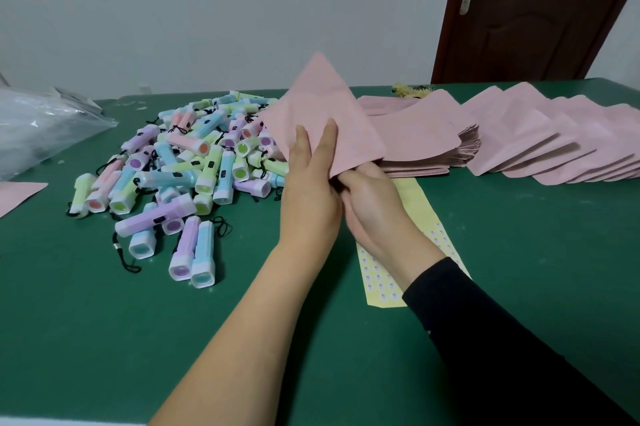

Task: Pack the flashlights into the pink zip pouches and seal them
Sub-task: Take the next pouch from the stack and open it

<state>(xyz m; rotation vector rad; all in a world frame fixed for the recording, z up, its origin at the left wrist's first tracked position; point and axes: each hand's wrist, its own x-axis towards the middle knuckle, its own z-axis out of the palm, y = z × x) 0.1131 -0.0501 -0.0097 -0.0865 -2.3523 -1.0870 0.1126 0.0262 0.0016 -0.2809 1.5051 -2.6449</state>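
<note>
Holding: head view, both hands meet at the low corner of one pouch [325, 103], raised off the bench [138, 339] and standing corner-up.
Grip, left: my left hand [308, 190] lays straight fingers up the pouch's near face. The thumb is hidden, so I can't tell if it pinches.
Grip, right: my right hand [374, 207] is curled round the bottom corner and grips it.
Pouch feel: I judge it light, thin, floppy and a bit slick. It is best taken at the mouth edges, one side per hand, so it can be spread.
Flashlights: the flashlights [194, 162] lie heaped on the bench, left of the hands. They look small, rigid, light plastic. I'd take one by mid-barrel.
Around: a stack [415, 145] of flat pouches sits just right of the raised one, and a fanned row [554, 135] of bulged ones lies further right. A sticker sheet [377, 283] lies under my right wrist, a clear bag [45, 124] far left, and a door [533, 10] behind.
In the way: the raised pouch hides part of the heap. Black cords tangle among the flashlights and may drag neighbours. My sleeve could shift the sticker sheet.
</note>
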